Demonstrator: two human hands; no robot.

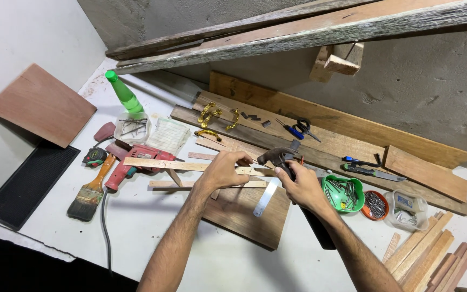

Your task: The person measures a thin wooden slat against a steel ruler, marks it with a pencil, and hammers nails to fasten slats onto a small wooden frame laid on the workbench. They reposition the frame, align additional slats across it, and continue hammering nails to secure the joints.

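table (pixel 152 227): white top, being used as the work surface; everything is being kept within arm's reach.
long planks (pixel 320 127): being leaned flat along the far wall, likely parked out of the working area.
dark board (pixel 244 213): lying under the hands, apparently being used as a backing pad for the work.
red drill (pixel 131 162): being left on its side to the left, cord trailing off the near edge.
paintbrush (pixel 90 192): being rested beside the drill, bristles toward the near edge.
thin wood strip (pixel 163 164): being held level across the dark board, one end over the drill.
left hand (pixel 224 170): grip being closed around the strip, fingers curled over the top, seemingly pinning it so it cannot shift under a blow.
right hand (pixel 301 186): grip being wrapped tight on the hammer handle, close up near the head, probably for short controlled taps.
hammer (pixel 279 156): head being poised just beside the left fingertips, over the strip's right end.
steel ruler (pixel 266 197): lying diagonally on the dark board, between the two hands.
green bowl (pixel 342 193): nails being kept in it just right of the hammer hand, handy for picking.
nail at the strip: too small to tell.
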